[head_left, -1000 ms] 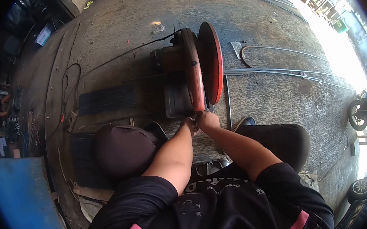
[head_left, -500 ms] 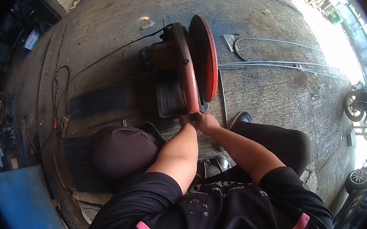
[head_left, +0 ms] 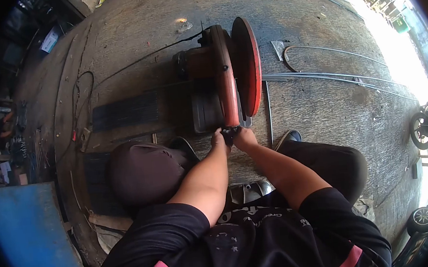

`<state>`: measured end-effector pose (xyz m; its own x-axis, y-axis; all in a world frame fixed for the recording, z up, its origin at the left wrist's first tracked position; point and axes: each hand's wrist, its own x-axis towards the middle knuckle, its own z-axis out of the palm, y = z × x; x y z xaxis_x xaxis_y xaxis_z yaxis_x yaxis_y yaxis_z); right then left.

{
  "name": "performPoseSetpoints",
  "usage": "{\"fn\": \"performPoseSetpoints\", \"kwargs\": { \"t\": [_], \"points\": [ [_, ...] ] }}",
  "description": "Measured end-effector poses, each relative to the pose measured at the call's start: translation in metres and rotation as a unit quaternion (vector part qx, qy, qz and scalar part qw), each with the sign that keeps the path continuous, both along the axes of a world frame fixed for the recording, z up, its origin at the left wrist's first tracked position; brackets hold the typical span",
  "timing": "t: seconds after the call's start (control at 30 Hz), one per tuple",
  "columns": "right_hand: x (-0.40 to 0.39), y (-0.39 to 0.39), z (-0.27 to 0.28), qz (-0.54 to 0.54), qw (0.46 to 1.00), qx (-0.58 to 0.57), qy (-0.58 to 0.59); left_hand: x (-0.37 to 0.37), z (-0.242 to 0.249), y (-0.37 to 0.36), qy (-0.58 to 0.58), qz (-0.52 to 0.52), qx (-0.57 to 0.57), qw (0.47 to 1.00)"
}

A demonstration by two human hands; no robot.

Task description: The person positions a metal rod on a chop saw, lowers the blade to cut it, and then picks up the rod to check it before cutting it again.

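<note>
**Dark part (head_left: 231,131) now exposed**

At the red rim (head_left: 227,94)'s 6 o'clock, left hand (head_left: 218,140) and right hand (head_left: 245,138) flank it, fingers touching it; whether clamped, I cannot tell. The handling spot seems less covered than before.

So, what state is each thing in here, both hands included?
Left grip: at the dark part, closure unclear
Right grip: also there, closure unclear
Red curved housing: beside the disc
Disc: on edge; spinning or not, cannot tell
Cord: trailing leftward from the machine; power unclear
Straight rods: lying on the floor
Curved rod: bent at one end
</note>
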<state>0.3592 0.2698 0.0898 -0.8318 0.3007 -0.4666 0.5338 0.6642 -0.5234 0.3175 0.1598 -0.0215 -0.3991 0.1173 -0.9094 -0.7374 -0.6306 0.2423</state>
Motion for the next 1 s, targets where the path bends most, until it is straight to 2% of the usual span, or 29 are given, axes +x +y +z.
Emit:
{"fn": "performPoseSetpoints", "kwargs": {
  "t": [0.07, 0.1, 0.17, 0.2, 0.27, 0.3, 0.37, 0.4, 0.47, 0.5, 0.57, 0.6, 0.67, 0.8, 0.87, 0.9, 0.97, 1.0],
  "points": [
    [-0.004, 0.001, -0.020, 0.067, 0.997, -0.028, 0.008, 0.006, -0.016, -0.005, 0.098, -0.017, 0.090, 0.991],
    [-0.001, 0.004, -0.020, 0.064, 0.997, -0.030, 0.010, 0.007, -0.009, -0.004, 0.099, -0.021, 0.089, 0.991],
    [0.004, 0.008, -0.018, 0.048, 0.988, -0.138, 0.054, 0.009, 0.014, -0.005, 0.066, -0.153, -0.045, 0.985],
    [0.004, 0.006, -0.011, 0.048, 0.988, -0.136, 0.054, 0.009, 0.013, -0.006, 0.066, -0.154, -0.044, 0.985],
    [0.003, 0.005, 0.002, 0.043, 0.991, -0.129, 0.012, 0.008, 0.010, -0.004, -0.013, -0.235, 0.010, 0.972],
    [0.003, 0.004, 0.003, 0.046, 0.991, -0.123, 0.011, 0.008, 0.016, -0.003, -0.011, -0.232, 0.016, 0.973],
    [0.002, 0.003, 0.003, 0.023, 0.992, -0.121, -0.020, 0.009, 0.033, -0.001, -0.052, -0.187, 0.074, 0.978],
    [0.001, 0.002, 0.011, 0.023, 0.993, -0.116, -0.020, 0.008, 0.031, 0.001, -0.051, -0.187, 0.078, 0.978],
    [-0.001, 0.001, 0.030, 0.030, 0.995, -0.072, -0.058, 0.007, 0.016, 0.004, -0.074, -0.083, 0.093, 0.989],
    [-0.003, 0.003, 0.024, 0.030, 0.995, -0.070, -0.058, 0.005, 0.011, 0.006, -0.073, -0.083, 0.095, 0.989],
    [-0.005, 0.007, -0.004, 0.169, 0.983, 0.063, 0.044, 0.003, 0.002, 0.008, -0.061, -0.031, 0.097, 0.993],
    [-0.003, 0.010, 0.002, 0.167, 0.983, 0.062, 0.043, 0.003, -0.002, 0.009, -0.055, -0.005, 0.096, 0.994],
    [0.000, 0.015, 0.013, 0.123, 0.986, -0.082, 0.073, 0.001, -0.013, 0.008, -0.043, 0.046, 0.094, 0.994],
    [-0.003, 0.026, -0.029, 0.138, 0.988, -0.062, 0.035, -0.005, -0.031, 0.005, -0.118, 0.078, 0.084, 0.986],
    [-0.001, 0.029, -0.035, 0.154, 0.987, 0.035, 0.014, -0.002, -0.018, 0.004, -0.048, 0.125, 0.103, 0.986],
    [0.001, 0.029, -0.024, 0.082, 0.996, 0.026, -0.019, -0.002, -0.018, 0.002, -0.049, 0.123, 0.098, 0.986],
    [0.009, 0.028, -0.019, 0.048, 0.998, 0.041, -0.013, -0.005, -0.017, -0.002, 0.053, 0.170, 0.127, 0.976],
    [0.012, 0.027, -0.016, 0.018, 0.998, 0.062, -0.007, -0.005, -0.024, -0.004, 0.054, 0.169, 0.123, 0.976]
  ]
}}
